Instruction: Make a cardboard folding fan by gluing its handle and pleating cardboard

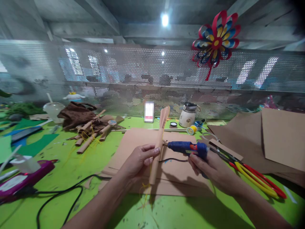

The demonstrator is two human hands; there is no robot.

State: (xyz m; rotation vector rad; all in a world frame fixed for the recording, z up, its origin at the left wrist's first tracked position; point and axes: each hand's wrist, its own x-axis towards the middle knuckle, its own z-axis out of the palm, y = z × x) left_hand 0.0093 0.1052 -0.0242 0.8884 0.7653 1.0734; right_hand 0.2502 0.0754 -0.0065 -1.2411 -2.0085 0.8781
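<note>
perforated metal wall (114,70) spans the upper frame behind a green table (95,206). in the head view, a rolled paper tube (154,168) leans at the centre, above brown card sheets (133,136). the left hand (140,159) pinches it between thumb and fingers; the right hand (209,163) has its fingers curled round a blue glue gun (183,148), nozzle at the tube's side, contact unclear. a slip could burn the left thumb, so near the tip. a loose pinch might let the tube twist and smear glue. yellow thread (144,194), lower centre, could catch stray drips.
</note>
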